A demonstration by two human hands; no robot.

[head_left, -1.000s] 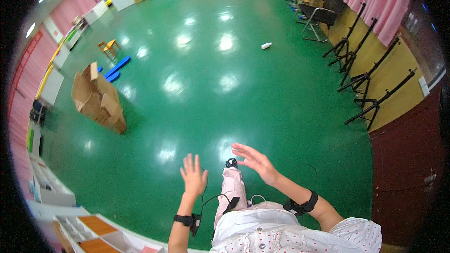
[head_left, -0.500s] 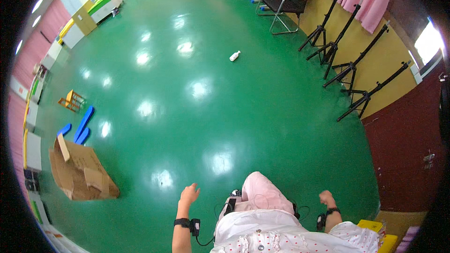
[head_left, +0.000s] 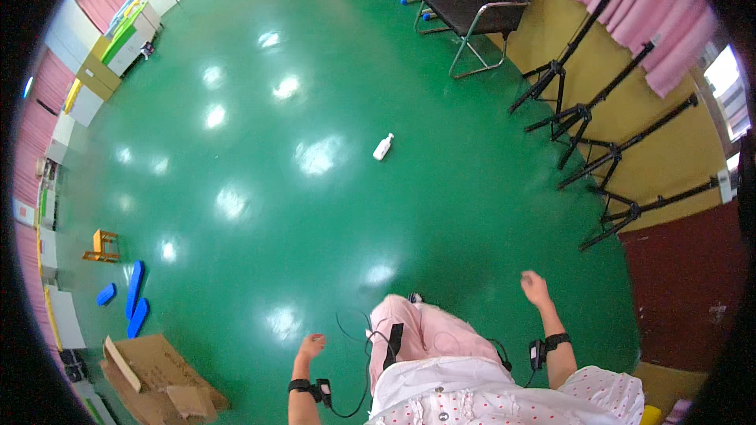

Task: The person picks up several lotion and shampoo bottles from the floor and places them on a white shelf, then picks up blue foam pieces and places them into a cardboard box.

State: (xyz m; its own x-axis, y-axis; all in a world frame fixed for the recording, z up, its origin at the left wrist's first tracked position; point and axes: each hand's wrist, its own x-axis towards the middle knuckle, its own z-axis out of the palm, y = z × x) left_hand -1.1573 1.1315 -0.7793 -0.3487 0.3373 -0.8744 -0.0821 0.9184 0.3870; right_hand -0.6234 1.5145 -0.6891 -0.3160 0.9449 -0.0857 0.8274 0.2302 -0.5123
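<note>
My left hand (head_left: 313,345) hangs low in front of me, left of my pink trousers (head_left: 449,330); its fingers are loosely bent and hold nothing. On the other side, my right hand (head_left: 535,287) swings further forward over the floor, also empty, its fingers slightly blurred and relaxed. Each wrist carries a black strap with a small device, and thin cables run toward my waist. Neither hand touches any object. A white bottle (head_left: 383,147) lies on its side on the green floor (head_left: 299,212) ahead of me.
Black tripod stands (head_left: 579,114) line the right wall, beside a black chair (head_left: 480,4) and a dark red door (head_left: 681,291). At left are a cardboard box (head_left: 157,378), blue flat pieces (head_left: 135,291) and a small wooden chair (head_left: 102,245). Desks stand at the far end.
I have moved forward across the floor, so the bottle, tripods and black chair appear nearer. My right hand has swung forward, while my left has dropped back.
</note>
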